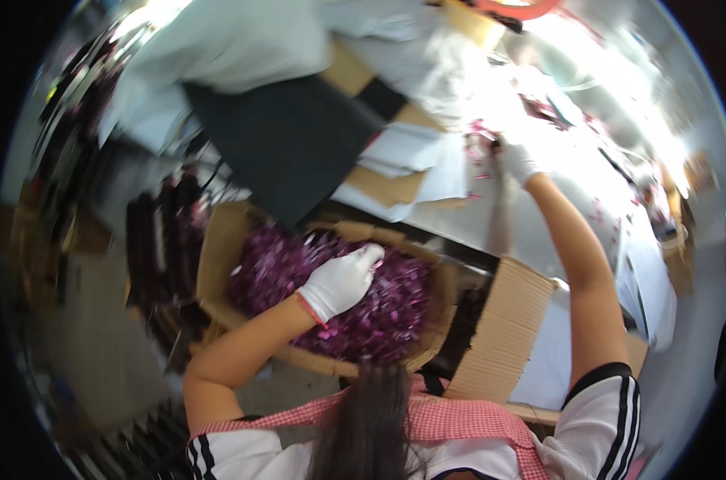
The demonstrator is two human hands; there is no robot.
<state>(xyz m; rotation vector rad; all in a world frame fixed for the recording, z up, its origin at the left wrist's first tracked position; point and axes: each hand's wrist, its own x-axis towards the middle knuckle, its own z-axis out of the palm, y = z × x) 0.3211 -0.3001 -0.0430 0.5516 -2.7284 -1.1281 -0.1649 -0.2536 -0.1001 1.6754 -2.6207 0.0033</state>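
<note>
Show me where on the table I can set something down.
Free: grey tabletop between the white papers and the right forearm. Crowded: the box of purple pieces under the left hand, and the pink scraps beside the right hand.

Pale grey worktable (463, 223), dull grey floor (99, 328) at left, harsh light (655, 120) — nearly white — at upper right

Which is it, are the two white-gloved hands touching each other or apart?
Apart. The head view shows a wide gap: the left hand is over the cardboard box of purple shreds, the right hand up by the grey tabletop.
</note>
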